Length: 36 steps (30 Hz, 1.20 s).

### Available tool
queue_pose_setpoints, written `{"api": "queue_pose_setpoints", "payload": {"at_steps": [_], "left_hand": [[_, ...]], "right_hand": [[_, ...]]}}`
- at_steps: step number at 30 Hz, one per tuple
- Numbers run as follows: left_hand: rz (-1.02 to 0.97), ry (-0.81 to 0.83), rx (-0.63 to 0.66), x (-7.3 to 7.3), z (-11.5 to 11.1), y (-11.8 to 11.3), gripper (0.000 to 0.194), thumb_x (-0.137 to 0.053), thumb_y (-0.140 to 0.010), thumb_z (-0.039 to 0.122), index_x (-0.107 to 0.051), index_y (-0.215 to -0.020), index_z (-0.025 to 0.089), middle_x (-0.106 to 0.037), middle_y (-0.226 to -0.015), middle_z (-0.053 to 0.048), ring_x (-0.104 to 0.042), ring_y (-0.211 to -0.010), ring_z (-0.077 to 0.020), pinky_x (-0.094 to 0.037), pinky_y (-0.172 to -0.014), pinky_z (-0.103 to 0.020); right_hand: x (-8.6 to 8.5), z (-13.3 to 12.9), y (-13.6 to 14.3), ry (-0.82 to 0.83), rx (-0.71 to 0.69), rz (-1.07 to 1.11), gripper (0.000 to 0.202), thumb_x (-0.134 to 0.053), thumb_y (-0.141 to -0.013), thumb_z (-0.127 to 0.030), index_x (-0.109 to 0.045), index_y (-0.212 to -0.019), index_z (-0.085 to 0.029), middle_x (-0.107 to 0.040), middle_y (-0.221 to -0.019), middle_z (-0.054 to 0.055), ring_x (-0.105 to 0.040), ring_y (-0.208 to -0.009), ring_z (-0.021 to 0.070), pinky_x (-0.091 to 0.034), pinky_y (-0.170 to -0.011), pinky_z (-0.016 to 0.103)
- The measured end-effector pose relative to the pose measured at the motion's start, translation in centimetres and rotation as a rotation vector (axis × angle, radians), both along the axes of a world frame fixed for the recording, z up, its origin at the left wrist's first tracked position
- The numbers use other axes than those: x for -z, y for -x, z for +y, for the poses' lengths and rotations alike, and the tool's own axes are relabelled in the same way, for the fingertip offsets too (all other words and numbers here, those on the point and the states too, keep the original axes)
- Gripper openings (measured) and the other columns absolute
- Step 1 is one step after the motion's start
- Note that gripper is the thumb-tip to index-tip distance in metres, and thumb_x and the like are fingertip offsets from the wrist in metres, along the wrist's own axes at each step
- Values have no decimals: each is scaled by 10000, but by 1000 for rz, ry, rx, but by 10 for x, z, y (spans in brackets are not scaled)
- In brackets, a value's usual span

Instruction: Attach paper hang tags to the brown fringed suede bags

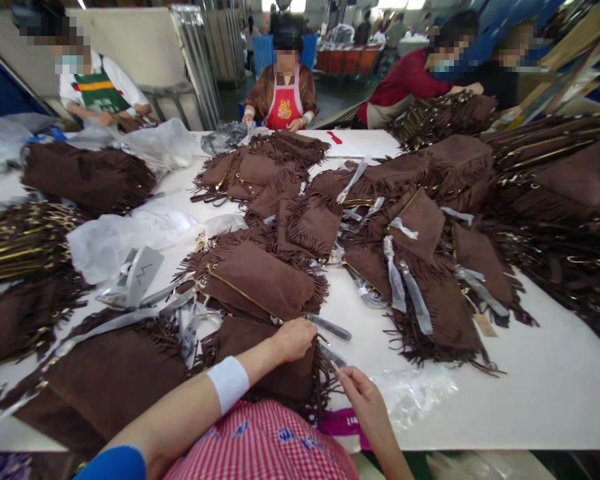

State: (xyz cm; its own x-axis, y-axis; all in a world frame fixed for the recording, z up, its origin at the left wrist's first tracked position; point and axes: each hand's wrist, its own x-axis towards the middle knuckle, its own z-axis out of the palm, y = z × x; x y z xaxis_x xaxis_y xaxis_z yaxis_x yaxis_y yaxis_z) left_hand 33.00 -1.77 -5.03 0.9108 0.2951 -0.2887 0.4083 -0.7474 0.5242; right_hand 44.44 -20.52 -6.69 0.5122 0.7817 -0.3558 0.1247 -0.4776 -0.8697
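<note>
A dark brown suede-like bag (290, 380) with fringed edges lies flat in front of me at the table's near side. My left hand (296, 339) is closed over the bag's upper right corner; what its fingers pinch is hidden. To the right of the bag, my right hand (364, 393) pinches thumb against forefinger on a thin, light-coloured end, too small to name. Plastic-wrapped strips (333, 329) stick out just past my left hand. Directly beyond lies another fringed bag (265, 277) with a gold zip along its edge.
More brown bags (425, 300) are spread right and ahead, several with plastic-wrapped straps. A bag stack (25, 237) stands left, near a grey iron-like tool (140, 270). Clear plastic (415, 393) lies right of my hands. Co-workers (285, 93) sit across the white table (545, 387).
</note>
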Motion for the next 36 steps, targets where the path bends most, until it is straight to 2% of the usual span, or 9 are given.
{"api": "queue_pose_setpoints", "payload": {"at_steps": [6, 10, 13, 16, 21, 25, 29, 32, 36], "left_hand": [[22, -20, 16, 8, -22, 11, 271, -510, -748, 6, -651, -953, 114, -671, -982, -190, -632, -946, -313, -506, -840, -407], [-82, -42, -11, -9, -32, 21, 213, -537, -795, 82, -653, -964, 137, -685, -960, -151, -638, -901, -274, -506, -796, -348], [-167, -20, -33, -30, -31, 22, 158, -568, -848, 209, -657, -955, 134, -688, -925, -143, -637, -864, -270, -496, -761, -333], [-250, 37, -44, -49, -16, 40, 180, -582, -864, 241, -650, -1010, 161, -698, -965, -116, -640, -890, -244, -473, -772, -295], [-156, 93, -143, -60, 22, 110, 231, -768, -723, 333, -689, -908, 220, -708, -838, -43, -642, -792, -223, -422, -669, -258], [-226, 175, -243, -73, 22, 138, 115, -690, -780, 247, -639, -686, 206, -605, -611, 14, -542, -595, -137, -321, -549, -221], [-447, 266, -554, -95, -1, 131, 159, -592, -782, 188, -538, -634, 172, -488, -569, 46, -425, -541, -94, -278, -519, -212], [-664, 501, -875, -101, -9, 129, 80, -562, -752, 195, -527, -685, 168, -516, -615, 46, -472, -574, -93, -334, -520, -191], [-905, 972, -1255, -102, -8, 140, 211, -648, -702, 298, -546, -834, 168, -591, -620, 37, -538, -487, -98, -405, -433, -185]], "right_hand": [[8, -6, 11, -44, -48, -41, 418, -575, -818, -611, -703, -766, -215, -685, -872, 58, -638, -869, 256, -522, -772, 338], [-4, 4, 21, -156, -181, -224, 351, -540, -887, -497, -717, -776, -216, -517, -1360, 128, -552, -1189, 304, -479, -963, 422], [-20, 23, 25, -242, -361, -273, 288, -540, -906, -428, -724, -803, -231, -608, -1189, 123, -619, -1070, 271, -532, -880, 374], [-46, 42, 22, -324, -509, -304, 258, -543, -912, -399, -727, -810, -251, -653, -872, 73, -661, -859, 227, -562, -732, 301], [-111, 67, 5, -491, -619, -478, 217, -578, -899, -343, -733, -780, -250, -667, -878, 88, -662, -851, 235, -554, -694, 290], [-168, 96, -4, -635, -698, -670, 157, -604, -877, -266, -724, -776, -250, -646, -948, 82, -639, -896, 219, -529, -741, 295], [-213, 119, -3, -770, -456, -820, 137, -593, -889, -268, -698, -810, -229, -574, -1216, 102, -559, -1118, 256, -451, -933, 382], [-227, 115, -2, -811, -280, -757, 83, -603, -890, -267, -674, -862, -235, -599, -1192, 90, -565, -1105, 254, -423, -957, 400], [-213, 93, 6, -721, -531, -470, 88, -602, -887, -258, -677, -839, -258, -688, -890, 40, -655, -816, 199, -520, -709, 277]]}}
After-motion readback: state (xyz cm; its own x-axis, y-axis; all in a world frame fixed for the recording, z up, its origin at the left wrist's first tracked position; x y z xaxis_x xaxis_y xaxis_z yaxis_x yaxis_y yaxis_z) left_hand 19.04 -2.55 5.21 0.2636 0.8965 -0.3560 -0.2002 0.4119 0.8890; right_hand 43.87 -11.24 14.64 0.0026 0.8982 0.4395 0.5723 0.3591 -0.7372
